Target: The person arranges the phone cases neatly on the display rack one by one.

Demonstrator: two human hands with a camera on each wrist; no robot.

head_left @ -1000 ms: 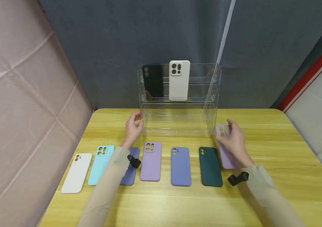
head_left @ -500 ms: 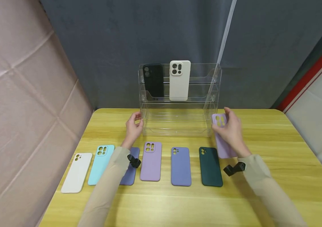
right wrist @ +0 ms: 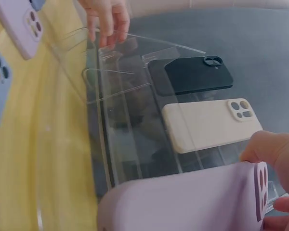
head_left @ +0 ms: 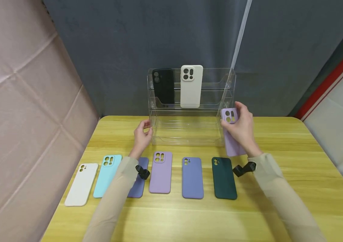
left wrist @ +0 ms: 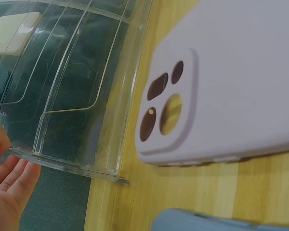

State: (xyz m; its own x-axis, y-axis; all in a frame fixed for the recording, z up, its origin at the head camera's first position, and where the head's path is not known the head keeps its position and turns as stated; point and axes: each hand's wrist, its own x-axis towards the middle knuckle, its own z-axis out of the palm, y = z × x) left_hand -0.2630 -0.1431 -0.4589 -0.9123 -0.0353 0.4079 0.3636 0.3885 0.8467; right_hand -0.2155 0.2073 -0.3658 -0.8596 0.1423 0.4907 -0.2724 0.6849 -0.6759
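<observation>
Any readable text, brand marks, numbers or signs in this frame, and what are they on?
None can be read in any view.
The lilac case gripped by the right hand is plain.
The black case and cream case in the clear rack, which the left hand touches, are unmarked.

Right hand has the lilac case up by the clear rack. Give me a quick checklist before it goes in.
1. Grip: right hand holds the lilac case, thumb by the camera cutout: ok.
2. Rack steadied: left hand touches the clear rack at its left edge: ok.
3. Free slot: top tier holds the black case and cream case, space to their right: ok.
4. Lower tiers free: ok.
5. Case aligned with a tier: cannot tell.
</observation>
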